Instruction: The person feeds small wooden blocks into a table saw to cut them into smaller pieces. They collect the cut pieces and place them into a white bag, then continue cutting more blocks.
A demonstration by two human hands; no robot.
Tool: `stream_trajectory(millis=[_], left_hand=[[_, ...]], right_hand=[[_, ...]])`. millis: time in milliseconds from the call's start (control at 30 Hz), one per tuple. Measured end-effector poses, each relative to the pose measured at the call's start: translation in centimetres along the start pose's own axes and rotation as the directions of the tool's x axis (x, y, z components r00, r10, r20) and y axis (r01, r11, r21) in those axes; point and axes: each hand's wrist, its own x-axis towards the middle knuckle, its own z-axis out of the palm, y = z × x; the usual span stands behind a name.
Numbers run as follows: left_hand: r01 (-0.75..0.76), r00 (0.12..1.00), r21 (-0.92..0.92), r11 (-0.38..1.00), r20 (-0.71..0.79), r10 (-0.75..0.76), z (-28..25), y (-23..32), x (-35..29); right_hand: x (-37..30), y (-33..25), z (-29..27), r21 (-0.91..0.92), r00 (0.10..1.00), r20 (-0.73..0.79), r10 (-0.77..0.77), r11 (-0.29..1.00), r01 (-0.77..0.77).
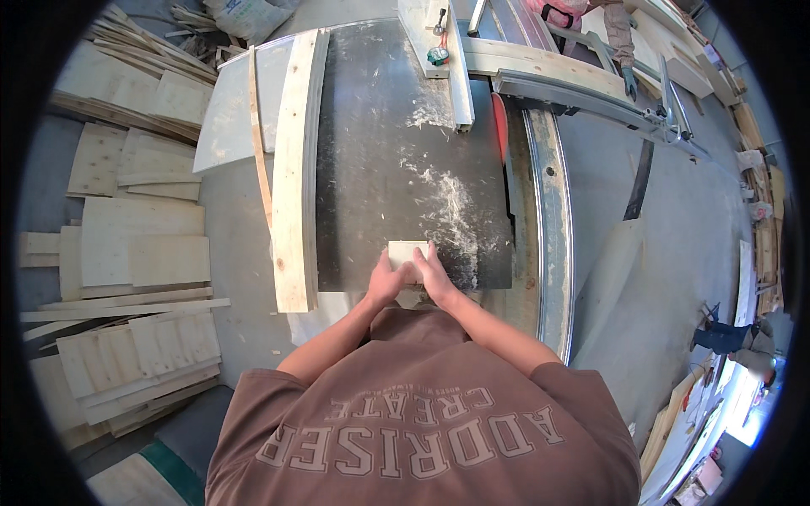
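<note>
At the near edge of a dark saw table (371, 160), a small, pale, rectangular wooden piece (408, 250) sits between my hands. Its left side is gripped by my left hand (387, 279), and my right hand (432, 275) closes on the right side. Both thumbs meet on its near part and cover some of it. Whether it is one block or several pieces together I cannot tell. Sawdust and shavings (451, 207) are scattered on the table just beyond my right hand.
Long pale boards (295, 169) lie along the table's left edge beside a thin strip (258, 135). Ahead stands a metal fence (461, 76) with a tape measure (438, 56), near a red guard (499, 126). Wood stacks (143, 240) fill the left; another person's gloved hand (630, 83) is far right.
</note>
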Motion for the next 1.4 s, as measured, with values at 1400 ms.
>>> stream_trajectory(millis=[1400], left_hand=[[0.199, 0.930, -0.196, 0.960, 0.346, -0.122, -6.9, -4.4, 1.9]], right_hand=[[3.9, 3.6, 2.7, -0.404, 0.944, -0.138, 0.300, 0.853, -0.330]])
